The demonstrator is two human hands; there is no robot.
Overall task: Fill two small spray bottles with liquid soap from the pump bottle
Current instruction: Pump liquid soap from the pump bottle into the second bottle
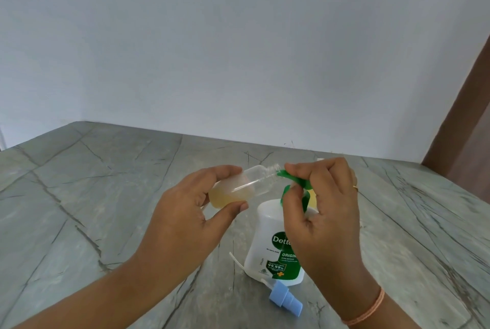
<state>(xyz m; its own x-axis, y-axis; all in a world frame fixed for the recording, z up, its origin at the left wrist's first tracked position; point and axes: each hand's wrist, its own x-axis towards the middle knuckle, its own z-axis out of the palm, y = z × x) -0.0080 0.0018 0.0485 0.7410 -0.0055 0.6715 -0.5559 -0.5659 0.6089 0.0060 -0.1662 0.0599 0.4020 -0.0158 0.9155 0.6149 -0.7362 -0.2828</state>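
Observation:
My left hand (185,220) holds a small clear spray bottle (246,185) tilted on its side, its open neck at the green spout of the pump bottle. Amber soap fills the lower end of the small bottle. My right hand (323,209) grips the green pump head (291,178) of the white pump bottle (267,243), which stands upright on the counter. A blue spray cap (285,299) with its white dip tube lies on the counter in front of the pump bottle. A second small bottle is mostly hidden behind my right hand.
The grey marbled counter (106,196) runs to a white wall at the back. A brown door frame (466,121) stands at the right edge.

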